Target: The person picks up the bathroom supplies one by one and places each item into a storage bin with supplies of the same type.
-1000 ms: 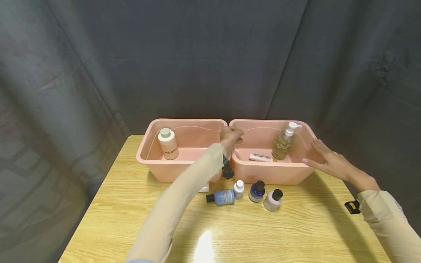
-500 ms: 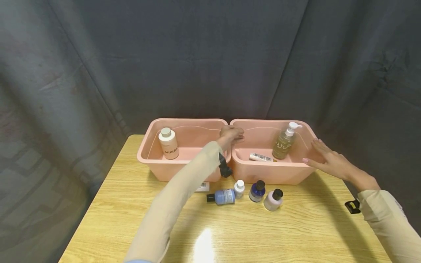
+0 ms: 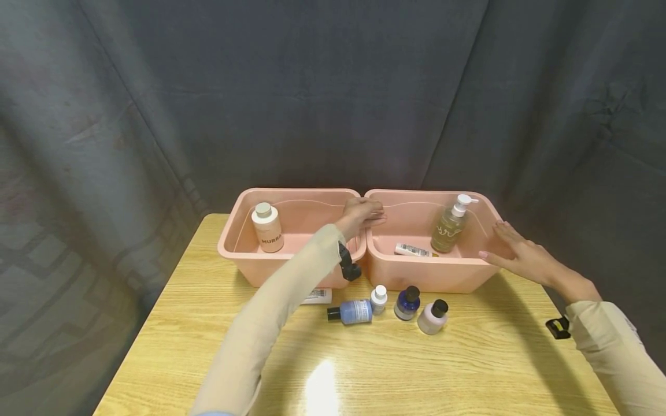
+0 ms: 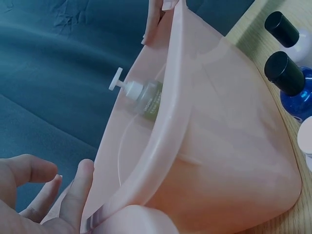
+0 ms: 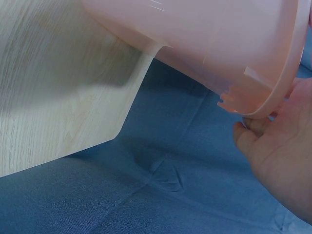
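Observation:
Two pink bins stand side by side, the left bin [image 3: 291,267] and the right bin [image 3: 416,277]. Over their meeting rims reaches my left hand [image 3: 361,211]; in the left wrist view its fingers [image 4: 78,195] are spread and loosely bent, with nothing between them. My right hand [image 3: 520,254] rests against the right bin's outer end, thumb at the front rim and fingers along the side. A white bottle [image 3: 267,231] stands in the left bin. Inside the right bin are a green pump bottle [image 3: 447,230] and a white tube [image 3: 413,250] lying down.
Before the bins, a blue bottle [image 3: 355,312] lies on its side. Near it stand a small white bottle [image 3: 378,299], a dark blue bottle [image 3: 407,303] and a pale pink bottle [image 3: 432,318]. A white labelled item [image 3: 318,296] is partly behind my left sleeve. Grey curtain [image 3: 322,92] hangs behind.
My left hand and forearm have shifted slightly left, uncovering more of the white labelled item. The right hand stays at the bin's end.

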Available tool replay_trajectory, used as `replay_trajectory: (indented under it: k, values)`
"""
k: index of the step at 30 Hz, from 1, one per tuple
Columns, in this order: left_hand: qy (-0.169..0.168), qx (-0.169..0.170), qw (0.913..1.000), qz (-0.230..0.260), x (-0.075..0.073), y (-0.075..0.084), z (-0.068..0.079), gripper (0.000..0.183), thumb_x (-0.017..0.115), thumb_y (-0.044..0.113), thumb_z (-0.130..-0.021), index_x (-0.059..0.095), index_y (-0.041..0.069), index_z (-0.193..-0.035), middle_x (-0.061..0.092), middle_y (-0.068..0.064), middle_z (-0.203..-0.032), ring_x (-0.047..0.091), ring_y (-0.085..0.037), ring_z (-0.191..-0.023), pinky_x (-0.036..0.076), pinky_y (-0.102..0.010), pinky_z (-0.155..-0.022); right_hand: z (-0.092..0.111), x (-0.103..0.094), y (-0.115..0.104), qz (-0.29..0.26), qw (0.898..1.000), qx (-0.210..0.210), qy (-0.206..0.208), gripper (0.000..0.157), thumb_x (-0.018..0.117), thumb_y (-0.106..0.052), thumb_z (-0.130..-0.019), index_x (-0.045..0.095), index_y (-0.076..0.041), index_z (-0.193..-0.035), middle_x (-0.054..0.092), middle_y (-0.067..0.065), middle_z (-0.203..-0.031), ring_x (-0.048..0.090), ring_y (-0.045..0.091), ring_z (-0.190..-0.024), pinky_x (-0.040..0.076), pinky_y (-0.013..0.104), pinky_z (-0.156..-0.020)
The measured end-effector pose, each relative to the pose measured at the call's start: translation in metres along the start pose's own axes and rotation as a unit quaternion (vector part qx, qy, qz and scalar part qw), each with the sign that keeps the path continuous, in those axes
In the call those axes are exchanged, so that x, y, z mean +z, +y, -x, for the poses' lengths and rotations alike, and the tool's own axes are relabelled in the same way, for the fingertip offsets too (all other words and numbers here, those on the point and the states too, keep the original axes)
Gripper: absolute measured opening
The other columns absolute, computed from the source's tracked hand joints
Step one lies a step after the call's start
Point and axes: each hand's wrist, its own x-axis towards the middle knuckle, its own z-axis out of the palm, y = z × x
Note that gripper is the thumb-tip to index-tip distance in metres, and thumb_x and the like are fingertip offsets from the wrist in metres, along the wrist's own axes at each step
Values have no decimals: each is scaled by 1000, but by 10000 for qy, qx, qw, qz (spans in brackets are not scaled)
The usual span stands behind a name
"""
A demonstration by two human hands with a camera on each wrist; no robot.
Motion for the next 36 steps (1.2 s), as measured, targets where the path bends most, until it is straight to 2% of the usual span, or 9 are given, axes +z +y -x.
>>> replay_trajectory:
  k: [11,17,25,28,31,36]
  values:
    - [-473,-86,9988,-76,-7,2,5,35,60,0,-96,56,-14,-128,62,-31,-121,66,-37,-105,58,-31,-82,0,0,0,22,10000,5,-22,93,55,-51,-97,4,-1,-157,-7,24,-161,-4,49,-145,7,83,-98]
    - [-677,-56,9976,118,-8,4,10,30,59,-2,-96,56,-14,-123,59,-34,-123,62,-41,-111,58,-31,-80,0,0,0,18,10000,-20,-11,92,55,-51,-98,4,-1,-157,-7,24,-162,-5,47,-146,6,83,-99]
    - [-959,-119,9951,-189,-8,3,18,35,59,-1,-96,54,-13,-129,57,-32,-130,58,-41,-118,55,-36,-89,-1,-2,1,3,10000,0,-5,92,54,-51,-98,4,-1,-157,-8,23,-162,-6,47,-146,3,82,-99]
    - [-993,-113,9948,-167,-8,4,21,32,60,-1,-96,55,-13,-126,59,-31,-127,59,-41,-117,53,-40,-94,-2,-2,2,-2,10000,12,-22,92,54,-51,-98,3,-2,-157,-9,22,-162,-6,48,-145,3,83,-99]
    - [-1060,-26,9943,-119,-8,4,27,32,60,-1,-96,55,-13,-125,58,-33,-126,59,-42,-117,53,-40,-92,-2,-1,3,-25,10000,16,-37,92,54,-51,-98,2,-3,-157,-9,22,-162,-7,48,-145,2,83,-98]
    - [-1181,114,9928,-186,-10,4,36,32,61,1,-97,56,-14,-125,57,-34,-127,67,-37,-105,57,-35,-84,-2,0,2,-18,10000,25,-56,92,54,-51,-98,2,-2,-157,-9,23,-162,-7,48,-145,4,83,-98]
